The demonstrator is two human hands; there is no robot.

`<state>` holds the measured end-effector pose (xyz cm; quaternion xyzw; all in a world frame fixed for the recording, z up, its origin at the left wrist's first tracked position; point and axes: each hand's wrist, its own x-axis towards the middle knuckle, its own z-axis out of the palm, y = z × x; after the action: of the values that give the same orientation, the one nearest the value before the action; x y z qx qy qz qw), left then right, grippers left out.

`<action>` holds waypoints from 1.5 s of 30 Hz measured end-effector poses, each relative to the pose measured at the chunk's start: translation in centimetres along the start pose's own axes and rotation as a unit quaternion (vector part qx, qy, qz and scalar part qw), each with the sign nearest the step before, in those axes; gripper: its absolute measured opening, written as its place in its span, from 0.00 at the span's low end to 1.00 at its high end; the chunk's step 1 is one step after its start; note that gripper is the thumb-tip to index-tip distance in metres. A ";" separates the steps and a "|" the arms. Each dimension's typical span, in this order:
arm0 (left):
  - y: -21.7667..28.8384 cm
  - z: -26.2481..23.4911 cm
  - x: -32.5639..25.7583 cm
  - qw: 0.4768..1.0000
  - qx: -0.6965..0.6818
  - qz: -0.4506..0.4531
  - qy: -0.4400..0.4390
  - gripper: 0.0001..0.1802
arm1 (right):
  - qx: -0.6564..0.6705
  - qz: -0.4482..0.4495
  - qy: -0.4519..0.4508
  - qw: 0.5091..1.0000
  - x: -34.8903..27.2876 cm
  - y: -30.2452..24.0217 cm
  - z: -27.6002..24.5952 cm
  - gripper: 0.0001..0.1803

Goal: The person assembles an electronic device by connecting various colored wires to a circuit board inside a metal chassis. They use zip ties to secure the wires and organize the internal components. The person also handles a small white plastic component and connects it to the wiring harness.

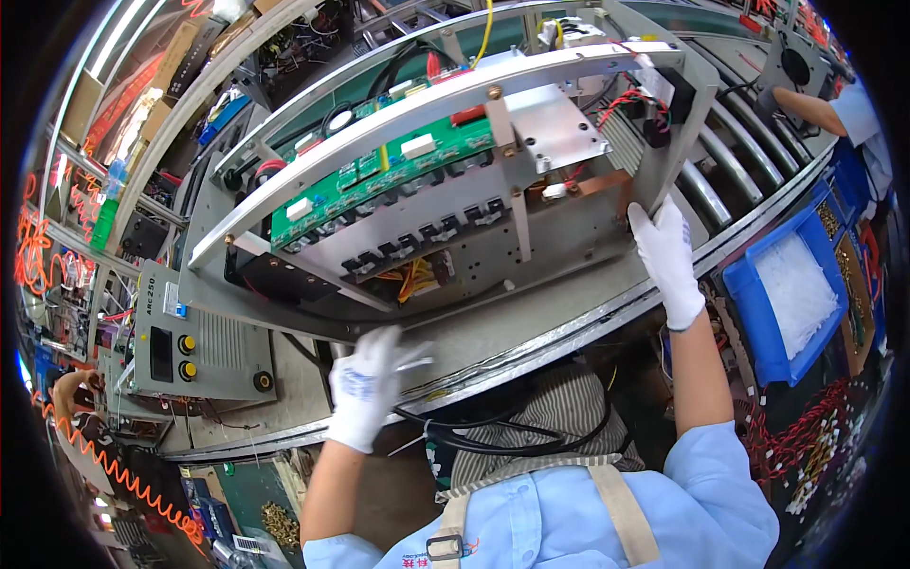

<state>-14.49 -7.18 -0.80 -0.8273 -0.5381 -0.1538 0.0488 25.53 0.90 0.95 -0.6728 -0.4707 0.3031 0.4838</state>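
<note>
In front of me an open metal machine chassis [531,275] sits tilted on the conveyor line, with a green circuit board [360,190] and a row of black components inside. My right hand [667,261], in a white glove, grips the lower corner of the chassis's right end panel, thumb on the near side. My left hand [365,387], also gloved in white, is just below the chassis's near left edge. Its fingers are smeared by motion, and a pale thin shape beside them cannot be made out.
Metal rollers [730,152] run off to the right, where another person's arm [810,109] reaches to a part. A blue bin [791,294] of clear plastic pieces stands at right. A grey boxed machine [199,337] with yellow knobs is at left. Black cables [512,438] hang near my waist.
</note>
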 end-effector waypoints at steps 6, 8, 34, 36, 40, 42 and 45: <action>2.5 3.3 2.8 0.996 -0.018 -0.064 -0.063 0.21 | -0.056 -0.381 0.020 0.923 -9.0 1.3 5.7 0.23; 2.4 3.3 3.2 0.989 -0.027 -0.116 -0.086 0.21 | -0.164 -0.387 -0.075 0.904 -8.7 -0.8 9.2 0.22; 0.0 -10.4 -7.4 0.764 -0.469 -0.320 0.308 0.19 | -0.038 -0.536 -0.286 0.793 -5.7 -29.0 15.0 0.16; -0.3 -10.2 -5.7 0.753 -0.497 -0.281 0.327 0.19 | -0.128 -0.559 -0.300 0.762 -4.9 -30.1 17.8 0.21; -1.7 -9.9 -2.0 0.809 -0.444 -0.207 0.326 0.19 | -0.199 -0.608 -0.366 0.676 -4.5 -31.6 21.7 0.22; -1.9 -10.7 -1.3 0.804 -0.448 -0.227 0.318 0.19 | -0.164 -0.502 -0.459 0.714 -3.9 -32.5 22.2 0.18; -1.7 -12.0 0.0 0.802 -0.440 -0.281 0.290 0.19 | -0.073 -0.427 -0.506 0.746 -2.2 -32.4 22.0 0.14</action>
<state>-18.47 -9.41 10.43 -0.4894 -0.5822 -0.6139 -0.2113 -5.28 9.76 23.58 -0.1830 -0.9052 0.3259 0.2024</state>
